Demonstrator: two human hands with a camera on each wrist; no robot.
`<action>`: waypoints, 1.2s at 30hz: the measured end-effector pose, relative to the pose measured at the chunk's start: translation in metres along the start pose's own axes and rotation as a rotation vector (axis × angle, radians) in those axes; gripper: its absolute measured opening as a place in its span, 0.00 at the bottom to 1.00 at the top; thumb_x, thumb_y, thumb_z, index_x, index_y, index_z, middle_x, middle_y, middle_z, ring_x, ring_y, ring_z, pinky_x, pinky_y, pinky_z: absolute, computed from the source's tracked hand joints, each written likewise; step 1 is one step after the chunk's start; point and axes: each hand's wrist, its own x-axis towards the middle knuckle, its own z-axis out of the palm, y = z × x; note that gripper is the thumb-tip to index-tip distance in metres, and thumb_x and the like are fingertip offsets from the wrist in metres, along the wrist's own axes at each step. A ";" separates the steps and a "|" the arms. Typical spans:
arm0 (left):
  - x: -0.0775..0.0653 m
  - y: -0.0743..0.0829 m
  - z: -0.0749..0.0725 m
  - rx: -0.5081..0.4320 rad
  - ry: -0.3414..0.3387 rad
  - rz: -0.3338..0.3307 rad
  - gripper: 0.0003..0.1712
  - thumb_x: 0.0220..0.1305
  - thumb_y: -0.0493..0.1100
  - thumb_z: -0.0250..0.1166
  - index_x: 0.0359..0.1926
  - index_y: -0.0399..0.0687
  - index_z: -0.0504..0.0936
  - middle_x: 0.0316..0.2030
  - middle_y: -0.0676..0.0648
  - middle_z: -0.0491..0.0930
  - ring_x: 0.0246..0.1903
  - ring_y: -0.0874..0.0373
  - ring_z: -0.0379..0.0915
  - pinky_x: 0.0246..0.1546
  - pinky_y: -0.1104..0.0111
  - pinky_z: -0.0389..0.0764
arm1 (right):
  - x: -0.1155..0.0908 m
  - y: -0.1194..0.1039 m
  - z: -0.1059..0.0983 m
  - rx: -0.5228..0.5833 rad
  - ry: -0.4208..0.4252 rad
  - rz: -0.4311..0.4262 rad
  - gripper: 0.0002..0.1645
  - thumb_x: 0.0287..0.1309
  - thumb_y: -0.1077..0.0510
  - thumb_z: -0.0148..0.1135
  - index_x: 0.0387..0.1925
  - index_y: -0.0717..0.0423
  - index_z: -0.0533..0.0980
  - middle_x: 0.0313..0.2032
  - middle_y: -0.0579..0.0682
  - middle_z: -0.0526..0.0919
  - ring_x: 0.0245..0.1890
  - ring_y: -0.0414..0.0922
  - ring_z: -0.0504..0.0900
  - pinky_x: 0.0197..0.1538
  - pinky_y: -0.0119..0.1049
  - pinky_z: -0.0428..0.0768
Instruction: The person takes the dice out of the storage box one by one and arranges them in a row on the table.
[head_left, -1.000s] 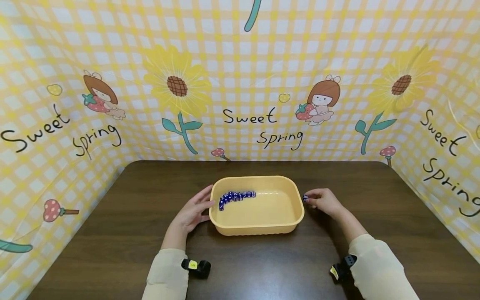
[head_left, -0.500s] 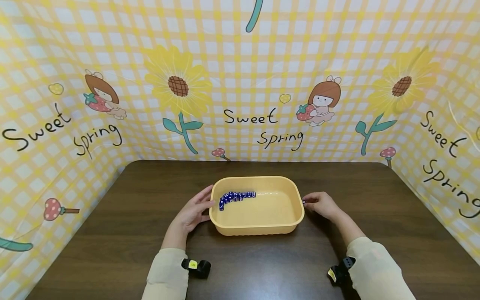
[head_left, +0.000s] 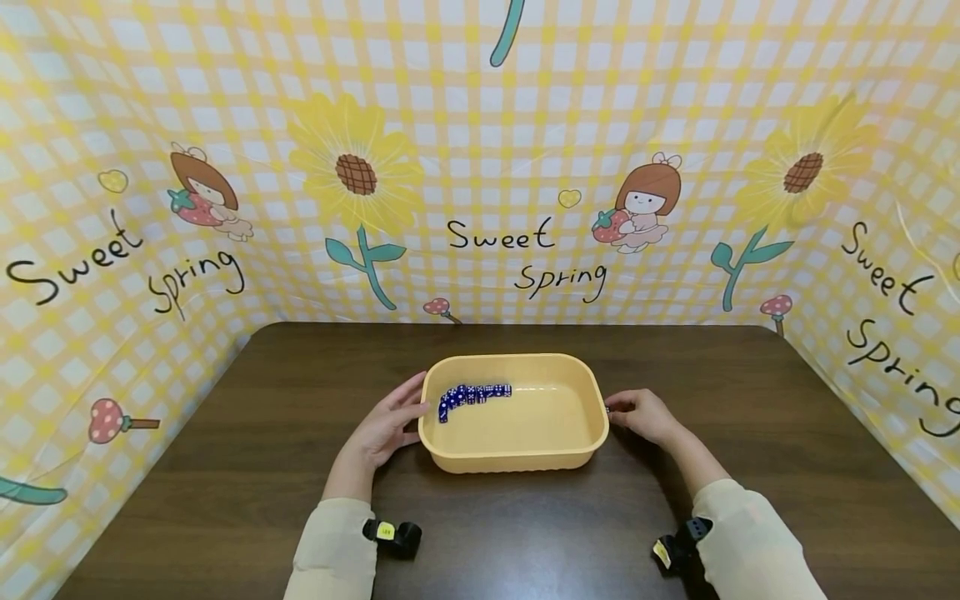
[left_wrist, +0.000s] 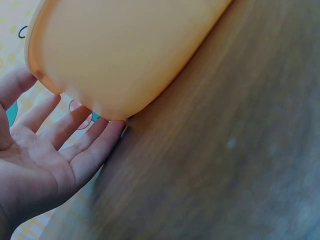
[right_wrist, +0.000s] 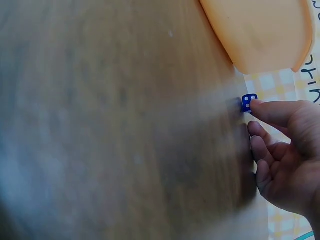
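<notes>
A pale yellow plastic basin stands on the table, with several blue dice with white dots lined up in a curved row inside its left part. My left hand rests against the basin's left end, thumb at the rim and the other fingers fairly straight along the outer wall. Just outside the right end, my right hand pinches a single blue die low by the tabletop. In the right wrist view the thumb lies on that die, and the remaining fingers are loosely bent below.
The dark brown wooden table has a checked cloth with flowers and lettering hanging behind it and on both sides. Black wrist cameras are strapped at the cream sleeves.
My right hand has come slightly toward me and lower with the die, which is now mostly hidden in the head view. The left hand and basin stay in place.
</notes>
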 end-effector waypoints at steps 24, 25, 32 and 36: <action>-0.002 0.001 0.001 0.007 0.008 0.000 0.33 0.58 0.33 0.54 0.63 0.54 0.56 0.61 0.44 0.54 0.57 0.48 0.52 0.44 0.48 0.63 | -0.005 0.006 -0.004 0.203 -0.018 -0.017 0.18 0.45 0.65 0.62 0.40 0.70 0.74 0.31 0.56 0.78 0.30 0.43 0.73 0.30 0.34 0.72; -0.002 0.001 0.001 0.005 0.009 -0.001 0.33 0.58 0.33 0.54 0.63 0.54 0.56 0.61 0.45 0.54 0.58 0.48 0.52 0.44 0.48 0.63 | -0.006 0.006 -0.006 0.227 -0.016 -0.009 0.19 0.45 0.65 0.62 0.41 0.71 0.73 0.31 0.57 0.78 0.30 0.43 0.74 0.30 0.34 0.72; -0.002 0.000 0.001 -0.005 0.018 -0.006 0.33 0.58 0.33 0.54 0.63 0.55 0.57 0.61 0.45 0.55 0.57 0.48 0.53 0.44 0.48 0.63 | -0.010 0.008 -0.016 0.342 0.004 0.079 0.23 0.48 0.64 0.60 0.46 0.72 0.69 0.34 0.59 0.78 0.29 0.43 0.75 0.30 0.36 0.72; -0.001 0.001 0.001 -0.010 0.017 -0.004 0.33 0.58 0.33 0.54 0.63 0.54 0.57 0.61 0.45 0.55 0.57 0.48 0.53 0.43 0.48 0.64 | -0.012 0.008 -0.024 0.364 0.000 0.119 0.26 0.50 0.60 0.59 0.49 0.71 0.67 0.37 0.58 0.77 0.33 0.45 0.76 0.33 0.38 0.72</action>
